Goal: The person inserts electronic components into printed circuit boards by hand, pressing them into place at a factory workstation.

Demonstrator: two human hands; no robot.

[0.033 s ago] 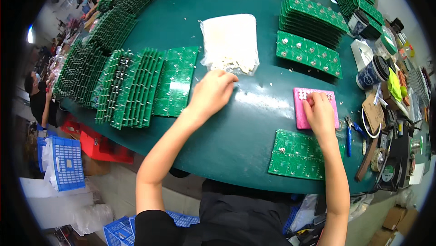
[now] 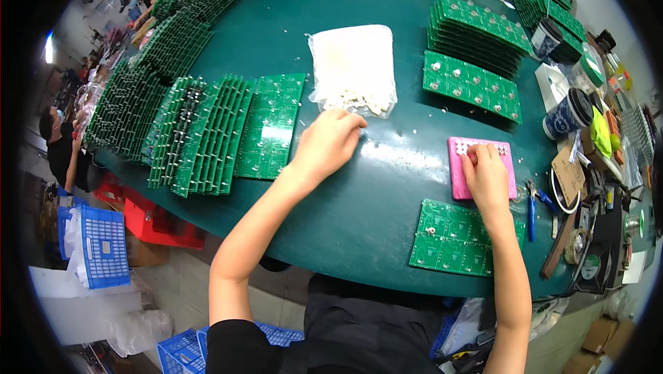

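My left hand is closed, its fingertips pinched at the near edge of a clear plastic bag with small cream-coloured parts near its mouth. Whatever those fingertips may hold is hidden. On the right, my right hand rests over a pink foam block bearing small white round parts in rows along its far side. Its thumb and fingers are bent together there, and anything between them is too small to make out. Nearer me, partly under my right forearm, lies a green circuit board with one small metal-and-white part on it.
Stacked circuit boards stand at the left; another stack is at the far right, with a populated board before it. Blue-handled pliers, a lidded cup and a white box crowd the right edge. Loose bits dot the green tabletop.
The whole view has shifted very slightly. Both hands keep practically the same pose and place, the left by the bag and the right over the pink foam block.
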